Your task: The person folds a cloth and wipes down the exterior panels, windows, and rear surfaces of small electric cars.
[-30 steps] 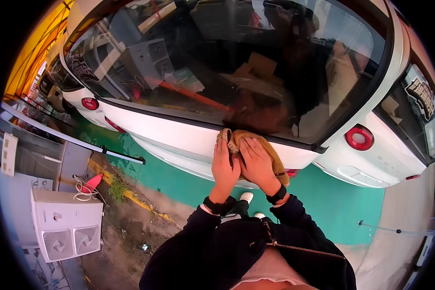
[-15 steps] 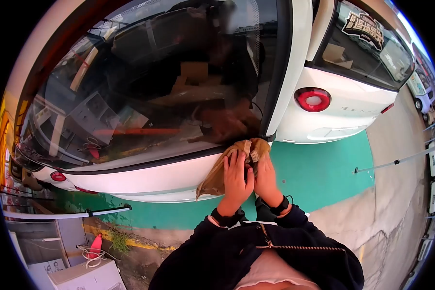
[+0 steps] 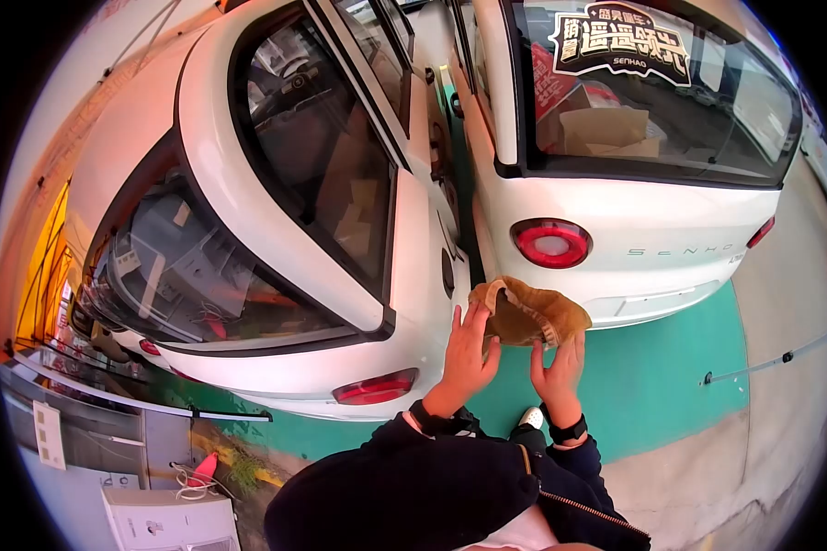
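Observation:
A brown cloth (image 3: 542,315) is bunched up between my two hands in front of the gap between two white cars. A pale seam or tag runs along its folded edge. My left hand (image 3: 467,360) grips the cloth's left side, fingers pointing up and thumb against the fabric. At its lower right edge, my right hand (image 3: 560,375) pinches the cloth with the fingertips. Beside my left hand is the rear corner of the left white car (image 3: 412,340); the right white car (image 3: 606,266) stands just beyond the cloth.
Round red tail lights (image 3: 551,244) mark the right car, whose rear window carries a large sticker (image 3: 621,44). Green-painted ground (image 3: 652,381) lies beneath. A metal bar (image 3: 749,367) stands at the right. At lower left are a white box (image 3: 170,522) and a red object with a cord (image 3: 202,470).
My view and body have shifted right, away from the left car's rear window. The cloth has moved off that car's lower window corner, and my hands are farther apart on it.

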The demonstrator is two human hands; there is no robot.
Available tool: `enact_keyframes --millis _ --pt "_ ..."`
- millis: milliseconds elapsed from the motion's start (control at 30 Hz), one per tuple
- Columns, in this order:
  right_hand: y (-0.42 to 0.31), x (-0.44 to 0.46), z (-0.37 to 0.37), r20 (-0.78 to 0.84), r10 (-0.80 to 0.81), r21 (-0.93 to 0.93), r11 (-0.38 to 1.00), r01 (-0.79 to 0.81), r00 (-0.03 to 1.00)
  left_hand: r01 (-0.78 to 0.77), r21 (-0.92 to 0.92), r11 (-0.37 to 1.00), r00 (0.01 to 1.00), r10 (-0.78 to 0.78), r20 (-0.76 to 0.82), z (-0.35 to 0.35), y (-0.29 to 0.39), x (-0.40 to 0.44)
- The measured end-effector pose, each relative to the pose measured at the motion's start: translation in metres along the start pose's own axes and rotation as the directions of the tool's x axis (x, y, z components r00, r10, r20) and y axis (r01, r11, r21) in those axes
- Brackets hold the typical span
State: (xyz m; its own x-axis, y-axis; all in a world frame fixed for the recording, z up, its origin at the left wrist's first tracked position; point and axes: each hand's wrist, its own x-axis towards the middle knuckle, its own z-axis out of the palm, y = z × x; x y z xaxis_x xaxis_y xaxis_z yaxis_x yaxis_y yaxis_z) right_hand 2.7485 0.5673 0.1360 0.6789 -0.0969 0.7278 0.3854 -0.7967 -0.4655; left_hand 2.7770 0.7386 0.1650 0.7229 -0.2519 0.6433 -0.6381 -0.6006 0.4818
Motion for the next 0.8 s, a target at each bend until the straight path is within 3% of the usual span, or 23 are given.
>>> enact_keyframes --millis 100,167,267,467,633,700,733,800 --pt "0.046 0.018 -0.029 -0.033 0.009 -0.062 0.998 -0.011 0.999 0.021 -0.002 1.0 0.998 -0.021 0.059 0.032 0.023 0.038" --pt "0.074 0.024 -0.038 -0.013 0.038 -0.076 0.996 -0.039 0.999 -0.052 0.028 0.998 0.99 0.048 0.129 0.053 0.031 0.06" --pt "0.116 0.034 -0.04 -0.044 0.08 -0.078 0.993 -0.083 0.996 -0.076 0.043 0.996 0.991 0.071 0.11 0.089 0.028 0.083" --pt "0.174 0.077 -0.015 0.115 0.09 -0.029 0.996 -0.087 0.989 -0.019 0.103 0.994 0.999 0.014 0.05 0.132 0.0 0.141" --pt "0.214 0.143 0.011 0.175 -0.046 0.028 0.999 0.042 0.984 0.085 0.121 0.989 0.996 -0.082 -0.025 0.165 -0.033 0.191" --pt "0.231 0.169 0.021 0.189 -0.103 0.05 0.994 0.095 0.977 0.133 0.048 0.99 0.99 -0.13 -0.058 0.18 -0.04 0.206" --pt "0.236 0.179 0.025 0.237 -0.069 0.071 0.996 0.054 0.969 0.16 0.025 0.987 0.985 -0.158 -0.062 0.186 -0.041 0.214" --pt "0.255 0.203 0.032 0.312 -0.113 0.083 0.992 0.092 0.943 0.158 0.127 0.979 0.987 -0.161 0.016 0.202 -0.047 0.222"
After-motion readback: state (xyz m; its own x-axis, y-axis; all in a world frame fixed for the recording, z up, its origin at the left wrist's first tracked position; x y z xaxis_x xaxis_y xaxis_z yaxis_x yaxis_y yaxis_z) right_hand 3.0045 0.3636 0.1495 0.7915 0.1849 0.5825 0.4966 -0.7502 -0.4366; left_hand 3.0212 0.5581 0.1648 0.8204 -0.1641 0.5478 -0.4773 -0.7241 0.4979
